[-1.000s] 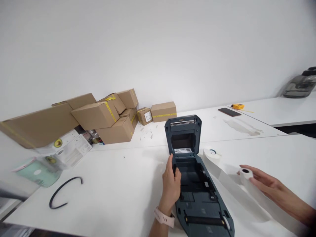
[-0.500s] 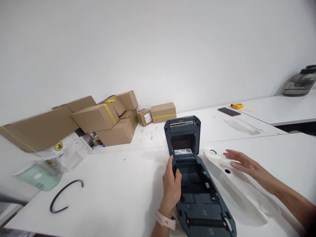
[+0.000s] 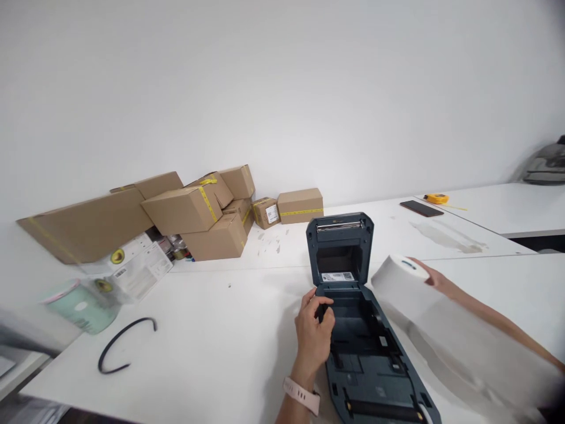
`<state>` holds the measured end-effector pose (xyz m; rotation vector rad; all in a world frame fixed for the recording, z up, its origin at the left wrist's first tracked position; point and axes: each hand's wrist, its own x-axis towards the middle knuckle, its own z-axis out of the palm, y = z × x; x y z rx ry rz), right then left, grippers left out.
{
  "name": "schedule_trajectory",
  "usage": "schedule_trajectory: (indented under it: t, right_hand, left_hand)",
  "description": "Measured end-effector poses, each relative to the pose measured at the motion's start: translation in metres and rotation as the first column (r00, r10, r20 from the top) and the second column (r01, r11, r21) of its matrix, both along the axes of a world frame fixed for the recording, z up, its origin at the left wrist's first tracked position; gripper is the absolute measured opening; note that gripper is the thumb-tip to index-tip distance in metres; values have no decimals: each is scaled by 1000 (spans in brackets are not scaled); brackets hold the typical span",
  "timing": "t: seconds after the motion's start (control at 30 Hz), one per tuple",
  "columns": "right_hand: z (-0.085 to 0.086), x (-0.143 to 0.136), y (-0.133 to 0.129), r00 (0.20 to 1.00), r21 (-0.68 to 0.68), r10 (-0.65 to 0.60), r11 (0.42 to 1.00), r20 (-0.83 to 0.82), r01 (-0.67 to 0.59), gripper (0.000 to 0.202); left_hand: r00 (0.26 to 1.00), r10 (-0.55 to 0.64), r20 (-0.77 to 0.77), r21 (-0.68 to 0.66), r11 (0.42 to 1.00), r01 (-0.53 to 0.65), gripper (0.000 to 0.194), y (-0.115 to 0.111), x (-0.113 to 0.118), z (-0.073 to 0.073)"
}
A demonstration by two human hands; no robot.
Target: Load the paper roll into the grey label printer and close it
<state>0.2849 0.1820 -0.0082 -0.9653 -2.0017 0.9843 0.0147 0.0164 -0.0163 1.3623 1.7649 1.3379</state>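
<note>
A dark blue-grey label printer (image 3: 379, 377) lies on the white table with its lid (image 3: 339, 247) raised and its roll bay bare. My left hand (image 3: 314, 330), with a pale pink watch band at the wrist, grips the printer's left side wall; its fingers curl over into the bay. To the right of the printer, my right hand (image 3: 430, 277) holds a white label roll (image 3: 401, 277) from its far right side, and most of its fingers are hidden behind it. A wide white strip (image 3: 468, 335) trails from the roll toward the lower right, blurred.
Brown cardboard boxes (image 3: 185, 212) are piled at the back left. Near them are a mint-green tub (image 3: 82, 309) and a dark curved band (image 3: 117, 347). At the back right lie a dark phone-like slab (image 3: 421, 208) and a yellow tape measure (image 3: 436, 199).
My right hand, open above the roll before, has taken hold of it and lifted and tilted it. My left hand's fingers have shifted farther into the printer's bay. The view has swung slightly left.
</note>
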Motion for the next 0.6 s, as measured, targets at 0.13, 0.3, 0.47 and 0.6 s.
schedule_trajectory:
  t: [0.13,0.3,0.47,0.6]
  right_hand:
    - [33,-18,-32,976,-155,206,964,-73,-216,61]
    - [65,-69,-76,827,-107,494,868,267,-484,70]
    - [65,-92,-81,733,-76,489,852,473,-519,66]
    - [56,-93,-74,689,-54,457,852,562,-521,66]
  left_hand:
    - [1000,-5,-6,7,1000,5,20,0,-2,0]
    - [999,-47,-2,48,998,47,21,-2,-8,-4]
    - [998,-62,-12,49,997,63,25,-6,-8,-5]
    - [999,-42,4,22,999,42,25,-8,-5,-4]
